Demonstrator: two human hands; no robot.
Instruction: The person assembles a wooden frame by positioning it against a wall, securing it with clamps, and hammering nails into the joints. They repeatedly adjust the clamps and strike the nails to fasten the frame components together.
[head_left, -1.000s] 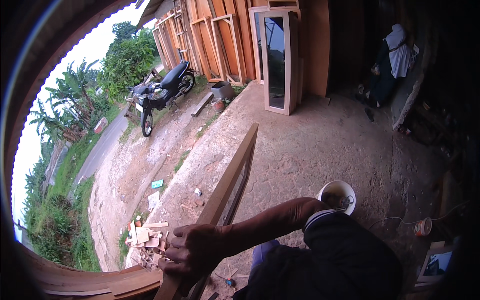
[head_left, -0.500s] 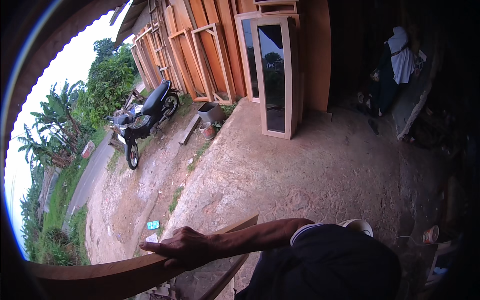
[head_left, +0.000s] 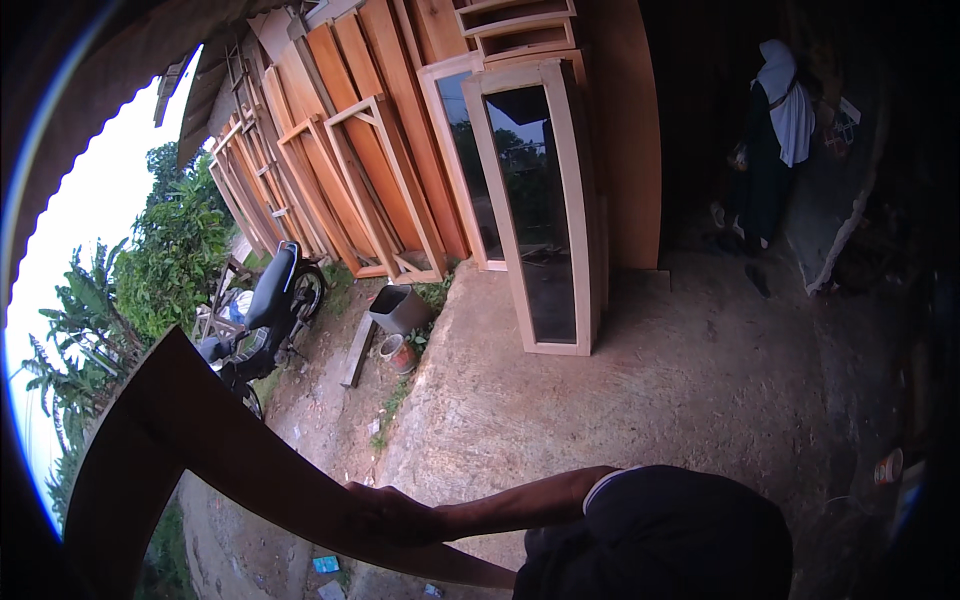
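My right hand (head_left: 395,515) comes in from the lower right on a bare forearm. It is closed over the edge of a large brown wooden frame (head_left: 240,440), though its fingers are dark and partly hidden. The wood runs from beside my body toward the left, where it meets a second wide piece at a corner and bends downward. Its broad face is in shadow, and the lower part leaves the picture. My left hand is not in view.
Glass-paned wooden frames (head_left: 540,220) stand upright ahead on the concrete floor (head_left: 480,400). Wooden frames (head_left: 385,190) and boards lean along the wall. A motorcycle (head_left: 270,290), a grey planter (head_left: 400,308) and a pot (head_left: 398,353) stand left. A person (head_left: 775,130) is at the dark right.
The wooden frame has swung up and tilted, so its broad face and corner now show at the left. My right hand keeps hold of it. The surroundings have shifted lower in view.
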